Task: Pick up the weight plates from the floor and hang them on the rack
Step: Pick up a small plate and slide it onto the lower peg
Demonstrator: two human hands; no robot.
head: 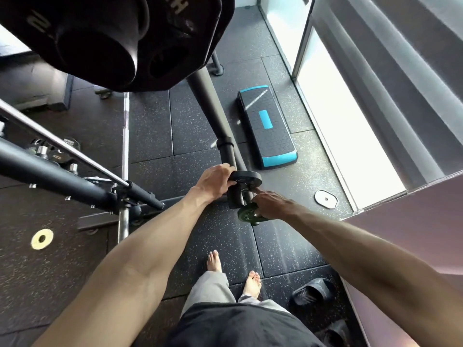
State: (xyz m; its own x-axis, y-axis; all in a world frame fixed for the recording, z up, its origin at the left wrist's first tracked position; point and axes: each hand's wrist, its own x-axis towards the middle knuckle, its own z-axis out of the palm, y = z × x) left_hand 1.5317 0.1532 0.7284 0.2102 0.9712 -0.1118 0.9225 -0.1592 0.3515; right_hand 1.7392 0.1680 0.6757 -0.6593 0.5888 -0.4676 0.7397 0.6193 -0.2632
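Observation:
My left hand (217,181) grips a small black weight plate (246,178) sitting at a low peg of the black plate rack (213,103). Just below it, my right hand (269,204) holds a small green weight plate (249,215) by its edge, close to the rack's base. A yellow plate (41,239) lies flat on the floor at the left, and a white plate (326,199) lies on the floor at the right. Large black plates (112,38) hang on the rack at the top of the view.
A blue-and-black step platform (268,126) sits on the floor right of the rack. A barbell (125,136) and a bench frame (75,181) stand to the left, with dumbbells (50,154) behind. Black slippers (313,291) lie by my bare feet. A window ledge (350,136) runs along the right.

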